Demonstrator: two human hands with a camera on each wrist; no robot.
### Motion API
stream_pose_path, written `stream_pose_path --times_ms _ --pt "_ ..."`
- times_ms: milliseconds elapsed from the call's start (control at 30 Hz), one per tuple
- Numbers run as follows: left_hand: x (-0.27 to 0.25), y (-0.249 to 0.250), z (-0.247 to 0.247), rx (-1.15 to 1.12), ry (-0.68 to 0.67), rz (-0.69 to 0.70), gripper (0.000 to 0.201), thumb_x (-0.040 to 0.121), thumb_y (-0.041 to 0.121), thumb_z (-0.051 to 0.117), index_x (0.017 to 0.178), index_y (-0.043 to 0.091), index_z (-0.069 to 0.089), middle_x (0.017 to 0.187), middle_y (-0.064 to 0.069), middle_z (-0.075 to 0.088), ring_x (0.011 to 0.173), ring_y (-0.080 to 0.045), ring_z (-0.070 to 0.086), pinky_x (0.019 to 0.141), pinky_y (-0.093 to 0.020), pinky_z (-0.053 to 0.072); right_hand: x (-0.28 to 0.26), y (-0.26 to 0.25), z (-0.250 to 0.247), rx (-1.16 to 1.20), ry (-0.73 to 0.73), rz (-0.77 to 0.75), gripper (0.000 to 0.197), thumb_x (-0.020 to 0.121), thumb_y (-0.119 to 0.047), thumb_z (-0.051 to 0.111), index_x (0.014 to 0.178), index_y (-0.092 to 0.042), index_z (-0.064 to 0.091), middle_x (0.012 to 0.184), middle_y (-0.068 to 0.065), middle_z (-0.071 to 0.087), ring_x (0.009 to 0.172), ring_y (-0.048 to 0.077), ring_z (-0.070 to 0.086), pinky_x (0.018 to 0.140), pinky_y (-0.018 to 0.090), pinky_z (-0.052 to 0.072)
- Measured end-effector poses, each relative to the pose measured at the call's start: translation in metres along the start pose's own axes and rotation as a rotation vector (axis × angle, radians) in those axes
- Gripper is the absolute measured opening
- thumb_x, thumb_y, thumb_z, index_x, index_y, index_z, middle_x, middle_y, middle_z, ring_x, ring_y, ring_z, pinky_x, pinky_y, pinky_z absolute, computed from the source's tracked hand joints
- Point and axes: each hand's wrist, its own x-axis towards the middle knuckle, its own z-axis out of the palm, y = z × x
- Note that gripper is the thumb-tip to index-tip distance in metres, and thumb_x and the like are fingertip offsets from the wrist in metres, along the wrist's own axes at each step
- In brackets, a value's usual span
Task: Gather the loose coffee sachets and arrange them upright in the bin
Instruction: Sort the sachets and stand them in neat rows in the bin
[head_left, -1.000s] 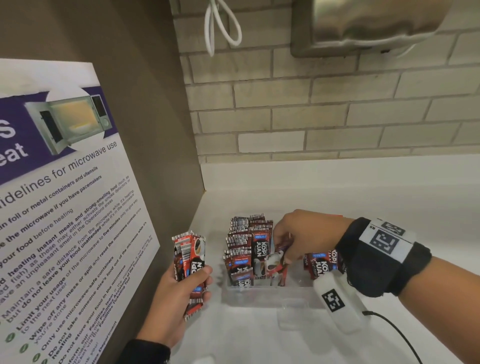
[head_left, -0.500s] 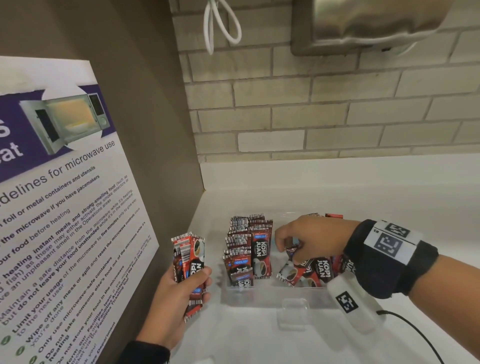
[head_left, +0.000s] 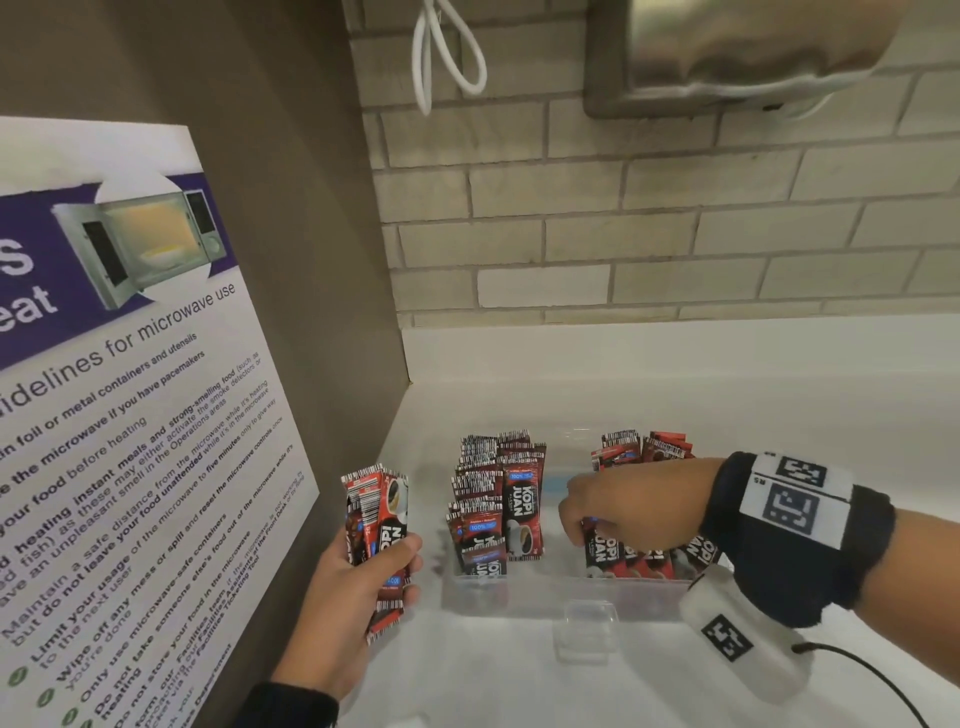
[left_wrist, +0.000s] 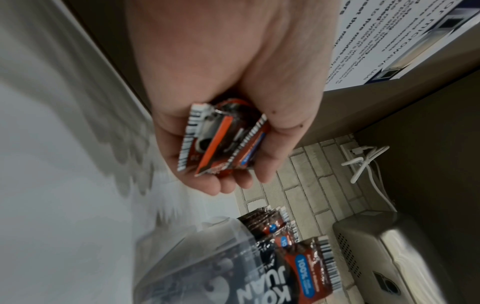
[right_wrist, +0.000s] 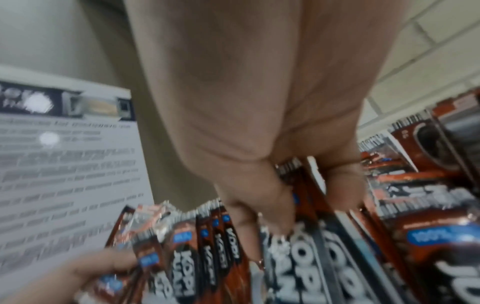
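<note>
- R hand reaches down into the bin's right side; fingers curled onto the tops of the leaning sachets there. Whether they pinch one or only touch: can't tell, pic blurred.
- L hand is left of the bin, above the tabletop; fingers wrapped round a held bundle of sachets, roughly upright.
- Clear bin sits on the white tabletop nr the wall corner.
- Bin's left side: upright rows of sachets. More sachets at back right.
- Microwave-use poster on the left wall; steel dispenser & white cable on the brick wall above.
</note>
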Motion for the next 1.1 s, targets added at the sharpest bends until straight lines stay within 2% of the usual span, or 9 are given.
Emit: stream_pose_path --times_ms 167,333,467,533,700,833,900,967,1100 --pt "0.0 0.0 0.001 -0.003 -0.011 -0.001 0.022 0.079 0.007 0.071 0.1 0.01 0.063 0.072 -0.012 0.071 0.07 -0.028 0.062 0.078 -0.044 0.052 0.007 -0.001 -0.005 0.301 0.364 0.033 0.034 0.088 0.001 0.045 0.109 -0.022 0.055 0.106 -0.001 0.061 0.09 0.02 0.059 0.082 0.034 0.05" --pt "-0.001 0.001 0.001 -0.013 -0.014 0.002 0.024 0.078 0.006 0.072 0.099 0.013 0.062 0.069 -0.01 0.07 0.068 -0.027 0.062 0.075 -0.042 0.052 0.026 -0.01 0.008 0.53 0.536 0.061 0.032 0.084 0.002 0.056 0.103 -0.022 0.062 0.109 -0.001 0.056 0.099 0.014 0.054 0.088 0.025 0.042" --pt "-0.002 0.0 0.0 -0.022 -0.01 -0.003 0.027 0.078 0.006 0.072 0.101 0.015 0.061 0.07 -0.01 0.07 0.07 -0.027 0.063 0.072 -0.041 0.053 0.041 -0.016 0.022 0.735 0.663 0.117 0.037 0.079 0.003 0.063 0.1 -0.026 0.054 0.093 -0.006 0.055 0.08 0.013 0.056 0.076 0.026 0.048" --pt "-0.001 -0.001 -0.001 -0.023 -0.008 -0.001 0.025 0.078 0.006 0.072 0.1 0.013 0.062 0.069 -0.011 0.069 0.069 -0.027 0.062 0.072 -0.04 0.052 0.044 -0.019 0.026 0.804 0.68 0.154 0.033 0.077 0.003 0.066 0.097 -0.022 0.055 0.091 -0.007 0.054 0.077 0.014 0.056 0.072 0.025 0.049" --pt "0.001 -0.003 0.0 -0.026 0.002 0.0 0.024 0.078 0.006 0.072 0.099 0.014 0.062 0.068 -0.01 0.069 0.068 -0.027 0.062 0.073 -0.04 0.052 0.044 -0.02 0.034 0.719 0.757 0.197 0.025 0.08 -0.002 0.067 0.1 -0.017 0.061 0.088 -0.013 0.055 0.07 0.005 0.051 0.06 0.004 0.039" --pt "0.001 -0.004 -0.001 -0.033 0.003 0.001 0.026 0.078 0.006 0.072 0.101 0.013 0.062 0.07 -0.012 0.069 0.069 -0.028 0.063 0.072 -0.04 0.052 0.046 -0.021 0.037 0.807 0.774 0.239 0.034 0.076 0.0 0.071 0.099 -0.018 0.053 0.093 -0.005 0.05 0.071 0.017 0.058 0.058 0.011 0.04" --pt "0.002 -0.004 -0.002 -0.035 0.006 0.002 0.027 0.078 0.007 0.073 0.101 0.014 0.062 0.07 -0.012 0.07 0.07 -0.028 0.063 0.073 -0.041 0.053 0.046 -0.02 0.038 0.894 0.742 0.309 0.042 0.073 -0.002 0.074 0.1 -0.016 0.044 0.09 -0.005 0.044 0.069 0.015 0.053 0.055 0.014 0.036" --pt "0.003 -0.004 -0.003 -0.039 0.011 0.003 0.028 0.078 0.007 0.073 0.102 0.014 0.062 0.071 -0.011 0.07 0.07 -0.027 0.064 0.074 -0.041 0.053 0.045 -0.02 0.039 0.982 0.648 0.364 0.049 0.072 -0.005 0.077 0.101 -0.014 0.039 0.088 -0.004 0.042 0.069 0.008 0.045 0.055 0.016 0.034" --pt "0.003 -0.005 -0.003 -0.043 0.013 0.004 0.029 0.077 0.007 0.074 0.103 0.014 0.062 0.072 -0.012 0.07 0.071 -0.028 0.064 0.074 -0.041 0.052 0.045 -0.019 0.041 0.91 0.462 0.414 0.049 0.073 -0.008 0.076 0.105 -0.01 0.039 0.088 0.002 0.049 0.071 0.012 0.049 0.056 0.02 0.042"
